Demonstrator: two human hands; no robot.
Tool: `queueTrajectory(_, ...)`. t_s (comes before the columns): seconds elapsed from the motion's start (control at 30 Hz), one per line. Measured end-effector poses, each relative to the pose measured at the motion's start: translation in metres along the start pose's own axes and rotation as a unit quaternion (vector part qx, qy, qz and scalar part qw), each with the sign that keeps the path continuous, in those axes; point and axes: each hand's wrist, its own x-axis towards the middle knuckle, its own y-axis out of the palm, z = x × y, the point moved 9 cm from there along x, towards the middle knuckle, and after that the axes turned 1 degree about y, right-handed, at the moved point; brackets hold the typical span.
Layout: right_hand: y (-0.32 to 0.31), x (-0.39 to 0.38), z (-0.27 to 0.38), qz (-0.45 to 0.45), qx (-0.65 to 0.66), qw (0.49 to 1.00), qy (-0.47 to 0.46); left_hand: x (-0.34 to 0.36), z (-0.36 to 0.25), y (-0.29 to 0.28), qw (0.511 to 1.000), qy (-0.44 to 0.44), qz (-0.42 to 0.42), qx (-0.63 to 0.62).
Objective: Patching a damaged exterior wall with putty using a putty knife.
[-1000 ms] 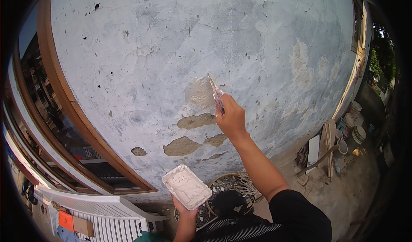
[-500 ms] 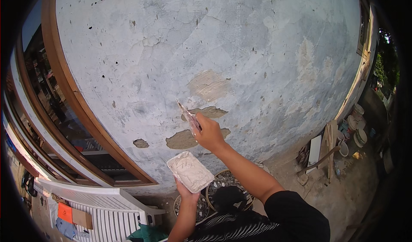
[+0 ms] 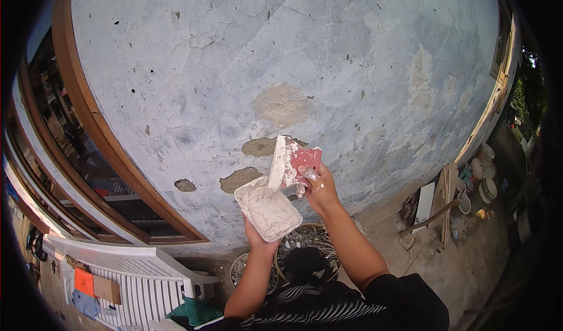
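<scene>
My left hand (image 3: 257, 238) is closed under a rectangular tray (image 3: 264, 213) of pale, creamy paste, held low in front of the wall. My right hand (image 3: 318, 187) grips a red scraper (image 3: 300, 161) whose broad edge is thickly coated with white paste; it is just over the tray's upper right edge, possibly touching it. The pale blue plaster wall (image 3: 205, 84) ahead is cracked, with a freshly coated beige patch (image 3: 282, 104) in the middle and bare chipped spots (image 3: 239, 179) below it, partly hidden by the tray and scraper.
A brown-framed window (image 3: 88, 131) stands on the left above a white slatted bench (image 3: 146, 284) with boxes and cloths. Round containers of stones (image 3: 302, 234) sit at the wall's foot. Buckets (image 3: 487, 187) and leaning planks (image 3: 444, 208) stand at the right.
My right hand has left the beige patch, come down to the tray and turned the scraper so its red face shows. My left hand has raised the tray slightly toward it.
</scene>
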Motion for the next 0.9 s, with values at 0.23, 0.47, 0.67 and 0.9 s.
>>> queueTrajectory(0.23,-0.004,-0.003,0.068,-0.041,-0.059,0.981,-0.178,-0.009,-0.002,0.001,0.999,0.000,0.020,-0.026)
queueTrajectory(0.47,0.019,-0.001,0.126,-0.059,-0.134,0.938,-0.313,-0.017,-0.007,0.005,0.999,0.004,0.032,-0.034)
queueTrajectory(0.67,0.039,0.001,0.111,-0.017,-0.033,0.975,-0.221,-0.019,-0.009,0.009,0.998,-0.002,0.037,-0.042)
queueTrajectory(0.9,0.056,-0.042,0.024,0.112,-0.308,0.932,-0.157,-0.018,-0.016,0.022,0.999,0.032,0.036,0.018)
